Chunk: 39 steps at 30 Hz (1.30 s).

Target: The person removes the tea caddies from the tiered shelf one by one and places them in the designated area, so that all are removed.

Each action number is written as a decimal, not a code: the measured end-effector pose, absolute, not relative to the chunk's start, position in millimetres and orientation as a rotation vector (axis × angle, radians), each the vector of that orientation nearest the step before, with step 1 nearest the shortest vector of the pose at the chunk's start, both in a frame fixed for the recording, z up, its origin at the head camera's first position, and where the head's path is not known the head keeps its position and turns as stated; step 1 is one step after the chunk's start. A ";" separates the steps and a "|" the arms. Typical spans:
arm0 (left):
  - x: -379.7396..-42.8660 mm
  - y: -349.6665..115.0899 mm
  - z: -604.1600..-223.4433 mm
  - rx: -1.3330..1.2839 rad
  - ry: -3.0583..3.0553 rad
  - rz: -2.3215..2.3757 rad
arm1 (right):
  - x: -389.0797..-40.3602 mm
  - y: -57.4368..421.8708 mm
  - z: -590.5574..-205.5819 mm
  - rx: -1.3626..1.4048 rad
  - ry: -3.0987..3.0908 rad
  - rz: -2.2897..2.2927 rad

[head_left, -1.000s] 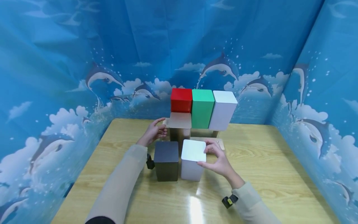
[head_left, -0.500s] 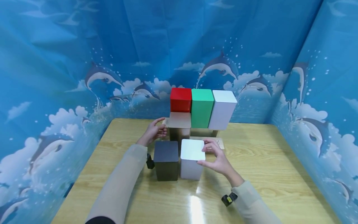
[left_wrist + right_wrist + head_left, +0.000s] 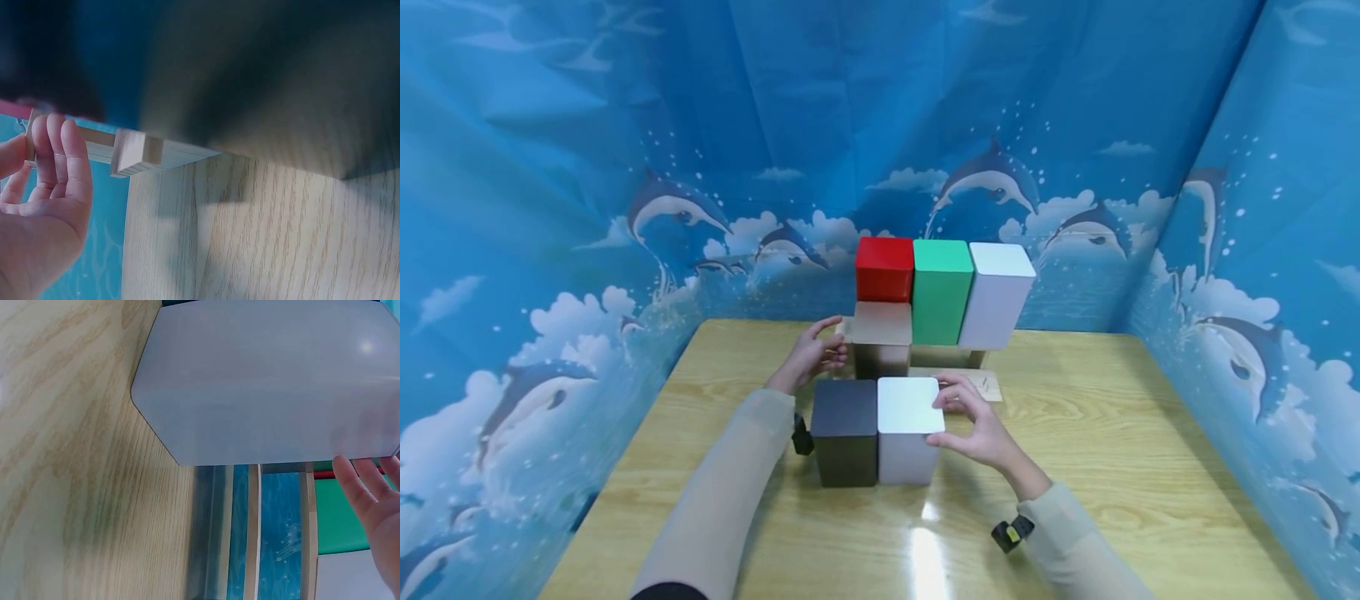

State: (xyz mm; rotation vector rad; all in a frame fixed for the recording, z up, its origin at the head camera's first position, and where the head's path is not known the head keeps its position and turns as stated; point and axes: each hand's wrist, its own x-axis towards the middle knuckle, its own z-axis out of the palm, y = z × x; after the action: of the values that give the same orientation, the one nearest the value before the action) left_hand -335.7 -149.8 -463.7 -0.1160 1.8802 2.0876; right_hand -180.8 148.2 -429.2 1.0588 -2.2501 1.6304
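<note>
In the head view my right hand (image 3: 977,421) grips the upper right side of a tall white box (image 3: 908,454), thumb at its front and fingers toward its back. The white box stands upright against a dark grey box (image 3: 846,450) on its left. My left hand (image 3: 811,357) is at the left end of a light wooden rack (image 3: 955,383); in the left wrist view its thumb and fingers pinch the rack's wooden end (image 3: 30,140). A brown box (image 3: 882,333) stands behind the dark box. The right wrist view shows fingertips touching the white box's side (image 3: 269,394).
Along the rack's top stand a red box (image 3: 885,271), a green box (image 3: 942,296) and another white box (image 3: 997,300). The wood-grain table (image 3: 1075,467) reaches a blue dolphin-print curtain (image 3: 775,167) at the back and sides.
My right hand has pushed the white box left, closing the gap to the dark grey box. My left hand has stayed in place.
</note>
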 end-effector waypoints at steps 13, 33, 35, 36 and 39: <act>-334.2 -147.9 -464.2 -0.138 1.917 2.089 | -186.7 153.2 -427.0 1.156 -2.170 1.665; -332.7 -146.8 -464.8 -0.157 1.919 2.099 | -215.8 136.9 -381.5 0.984 -2.258 1.499; -333.7 -147.7 -465.3 -0.155 1.918 2.101 | -219.0 134.2 -378.1 0.964 -2.278 1.504; -334.0 -148.1 -465.3 -0.152 1.919 2.101 | -220.7 132.7 -376.5 0.955 -2.285 1.503; -335.4 -148.9 -465.4 -0.152 1.924 2.102 | -225.1 128.7 -371.4 0.930 -2.303 1.491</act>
State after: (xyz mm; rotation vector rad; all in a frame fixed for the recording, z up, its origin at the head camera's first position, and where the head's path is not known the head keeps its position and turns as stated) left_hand -335.4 -148.9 -465.4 -0.1517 1.9235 2.1019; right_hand -225.1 128.7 -371.4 0.9297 -2.3030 1.4908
